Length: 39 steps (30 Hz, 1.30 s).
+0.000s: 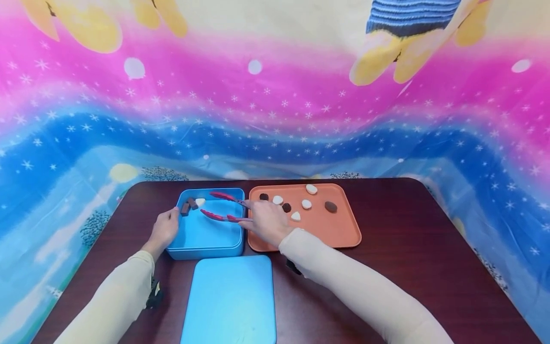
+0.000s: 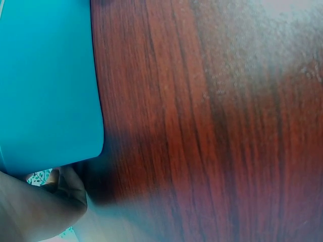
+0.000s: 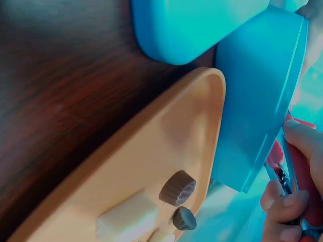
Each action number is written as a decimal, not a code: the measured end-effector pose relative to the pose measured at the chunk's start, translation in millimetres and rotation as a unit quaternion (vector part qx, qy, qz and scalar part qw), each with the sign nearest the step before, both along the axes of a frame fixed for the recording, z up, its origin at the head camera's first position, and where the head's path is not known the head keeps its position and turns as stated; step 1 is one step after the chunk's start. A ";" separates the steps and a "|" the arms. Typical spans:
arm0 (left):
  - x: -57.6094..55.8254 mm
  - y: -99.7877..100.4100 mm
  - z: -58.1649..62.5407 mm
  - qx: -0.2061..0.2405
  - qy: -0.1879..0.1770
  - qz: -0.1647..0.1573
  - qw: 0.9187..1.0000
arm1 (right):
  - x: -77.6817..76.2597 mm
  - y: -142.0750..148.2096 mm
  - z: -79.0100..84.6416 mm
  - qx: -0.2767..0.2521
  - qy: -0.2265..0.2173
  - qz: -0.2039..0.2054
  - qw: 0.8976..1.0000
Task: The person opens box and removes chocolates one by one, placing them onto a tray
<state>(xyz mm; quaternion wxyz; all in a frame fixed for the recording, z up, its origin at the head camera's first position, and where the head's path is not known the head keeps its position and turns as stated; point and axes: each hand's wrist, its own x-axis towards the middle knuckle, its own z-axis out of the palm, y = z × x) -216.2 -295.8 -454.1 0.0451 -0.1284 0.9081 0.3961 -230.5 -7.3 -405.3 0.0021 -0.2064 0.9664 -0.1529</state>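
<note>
In the head view my right hand (image 1: 269, 220) grips a pair of red-tipped tongs (image 1: 215, 216) over an open blue box (image 1: 205, 252). The tongs' arms are spread, with nothing visibly pinched between their tips. Two dark brown chocolate-like pieces (image 1: 185, 209) and a white piece (image 1: 200, 202) lie in the box's far left corner. My left hand (image 1: 164, 230) holds the box's left wall near the rim; some of its fingers are hidden. To the right, an orange tray (image 1: 350, 234) bears several white and dark brown pieces, among them a dark oval one (image 1: 331, 207).
A flat blue lid (image 1: 232, 301) lies on the dark wooden table (image 1: 395, 248), in front of the box. Tray and box stand side by side, close together. A colourful patterned cloth (image 1: 275, 105) hangs behind the table and along its sides.
</note>
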 end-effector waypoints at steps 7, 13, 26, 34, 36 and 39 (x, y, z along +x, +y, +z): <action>0.5 0.3 1.9 0.001 -0.007 -0.001 1.000 | -10.6 -14.7 -1.0 0.021 -0.024 -0.002 0.999; -3.2 0.0 3.2 0.006 -0.008 0.000 1.000 | -19.3 -23.7 -0.5 0.040 -0.026 -0.005 0.999; 1.4 -0.2 0.7 0.003 -0.008 0.005 1.000 | -14.9 -37.3 -10.4 0.048 -0.010 0.003 0.999; -0.2 -0.5 0.2 0.008 -0.014 0.000 1.000 | -13.4 -35.4 -13.7 0.038 0.012 0.008 0.999; -0.4 -0.2 0.3 0.010 -0.019 -0.001 1.000 | -13.0 -32.8 -14.6 0.023 0.000 0.010 1.000; -0.9 0.4 1.0 0.009 -0.018 0.000 1.000 | -12.2 -28.1 -14.6 -0.005 -0.021 0.006 1.000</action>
